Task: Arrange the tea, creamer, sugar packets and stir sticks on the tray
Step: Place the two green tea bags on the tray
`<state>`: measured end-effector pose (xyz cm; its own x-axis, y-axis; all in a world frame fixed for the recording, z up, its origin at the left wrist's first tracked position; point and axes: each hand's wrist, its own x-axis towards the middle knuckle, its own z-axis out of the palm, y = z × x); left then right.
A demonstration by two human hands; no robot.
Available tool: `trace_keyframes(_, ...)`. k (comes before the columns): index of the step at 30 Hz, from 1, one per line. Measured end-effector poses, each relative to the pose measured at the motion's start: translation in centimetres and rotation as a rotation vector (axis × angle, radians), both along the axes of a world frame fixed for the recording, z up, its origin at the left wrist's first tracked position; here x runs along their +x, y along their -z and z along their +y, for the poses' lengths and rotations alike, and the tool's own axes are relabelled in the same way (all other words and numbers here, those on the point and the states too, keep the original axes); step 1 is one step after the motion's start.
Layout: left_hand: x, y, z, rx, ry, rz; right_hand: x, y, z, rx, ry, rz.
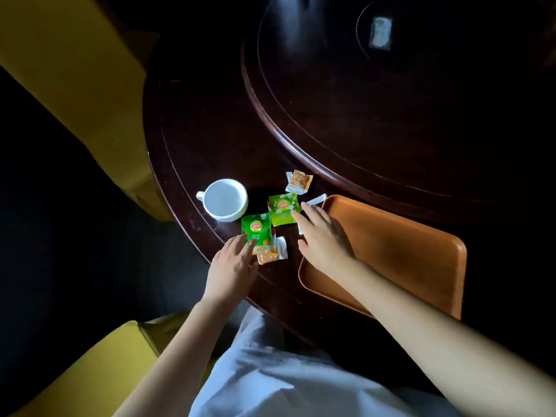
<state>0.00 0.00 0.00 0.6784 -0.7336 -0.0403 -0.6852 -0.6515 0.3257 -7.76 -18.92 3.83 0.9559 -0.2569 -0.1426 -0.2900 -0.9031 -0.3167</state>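
Note:
Two green Lipton tea packets lie on the dark table: one (256, 228) near the cup, another (282, 209) further right. My left hand (231, 267) rests flat with its fingertips on the lower edge of the nearer packet. My right hand (323, 237) reaches over the left rim of the orange tray (400, 254), fingers spread, touching the right edge of the other tea packet. An orange and white packet (272, 255) lies under the near tea packet. Another orange packet (298, 181) sits further back. A white packet (315, 201) peeks out beside the tray.
A white cup (224, 199) stands left of the packets. The round dark table (210, 139) has a raised turntable (376, 100) at its middle. Yellow chairs (78, 85) stand at the left and near me. My white clothing (285, 380) fills the bottom.

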Motion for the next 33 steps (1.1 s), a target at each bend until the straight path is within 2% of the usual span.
trace_keyframes(7,3.2,1.8,-1.6,0.132,0.142,-0.01,5.0,3.2,-1.1,-0.089,-0.091,0.131)
trace_keyframes(11,3.8,2.2,-1.7,0.158,0.142,0.016,6.0,4.6,-1.4,-0.135,-0.124,0.154)
trace_keyframes(18,4.1,2.4,-1.5,0.064,0.114,0.016,5.8,5.8,-1.7,-0.208,-0.159,-0.07)
trace_keyframes(25,3.8,2.0,-1.5,-0.014,0.084,-0.001,4.6,5.7,-1.7,-0.103,-0.178,-0.269)
trace_keyframes(29,3.2,0.9,-1.2,-0.079,0.03,0.013,3.4,4.3,-1.9,-0.034,-0.114,-0.386)
trace_keyframes(33,2.0,-0.8,-2.4,-0.247,-0.025,0.038,0.1,3.5,-2.8,-0.03,0.01,-0.447)
